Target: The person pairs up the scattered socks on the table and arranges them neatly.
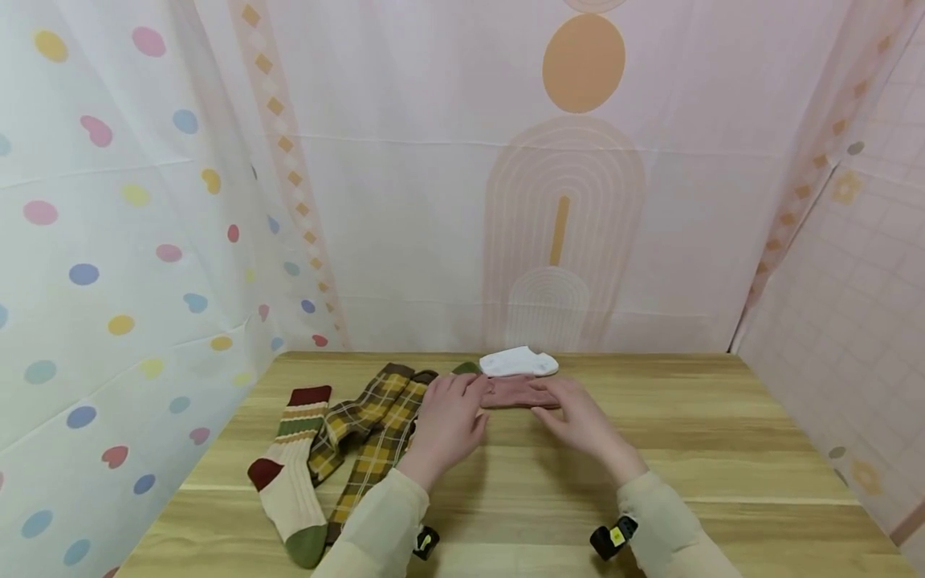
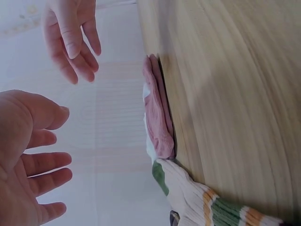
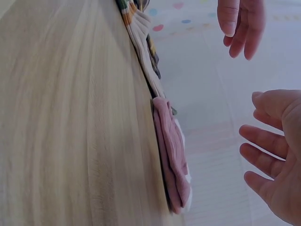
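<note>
A pink ribbed sock lies on the table in two layers, its long side across my view. Above its left end hovers my left hand, fingers loosely spread, as the left wrist view shows. My right hand is over the other end, fingers relaxed and apart from the cloth in the right wrist view. Neither palm holds anything. Just behind the pink sock is a white ankle sock. A cream sock with a green toe reaches the pink sock's left end; my left hand mostly hides it in the head view.
To the left, two yellow-and-brown plaid socks overlap on the wooden table. Beside them lies another cream sock with a dark red heel and green toe. Patterned curtains stand behind the table and at both sides.
</note>
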Tool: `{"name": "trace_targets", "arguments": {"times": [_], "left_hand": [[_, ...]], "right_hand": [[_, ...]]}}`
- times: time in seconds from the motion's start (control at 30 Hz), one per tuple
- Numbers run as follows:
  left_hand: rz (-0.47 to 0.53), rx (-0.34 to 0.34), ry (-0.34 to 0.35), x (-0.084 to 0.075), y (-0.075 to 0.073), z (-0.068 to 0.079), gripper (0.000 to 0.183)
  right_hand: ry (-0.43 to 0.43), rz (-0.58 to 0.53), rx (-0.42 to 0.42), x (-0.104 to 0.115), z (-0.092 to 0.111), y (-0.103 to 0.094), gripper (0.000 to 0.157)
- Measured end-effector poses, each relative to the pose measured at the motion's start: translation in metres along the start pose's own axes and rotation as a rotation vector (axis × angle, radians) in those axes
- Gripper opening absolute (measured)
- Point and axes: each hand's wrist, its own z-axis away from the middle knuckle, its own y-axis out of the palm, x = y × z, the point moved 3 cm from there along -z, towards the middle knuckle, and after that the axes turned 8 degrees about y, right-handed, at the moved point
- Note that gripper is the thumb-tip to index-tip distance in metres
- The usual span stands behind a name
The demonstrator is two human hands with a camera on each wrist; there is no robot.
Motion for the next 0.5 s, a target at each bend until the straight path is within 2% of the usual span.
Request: {"name": "trace_targets", "arguments": {"times": [0.23,0.5], "left_hand": [[-0.005,-0.064,0.011,0.004,-0.006,0.013,0.053],[0.0,-0.116,-0.014,0.02,-0.014,0.024,0.056]], "right_hand": [[-0.078,-0.021,0.003,0.007,0.002,0.002,0.039],[-0.231,-0.009,-0.025,0.02,0.005,0.008,0.036]]}}
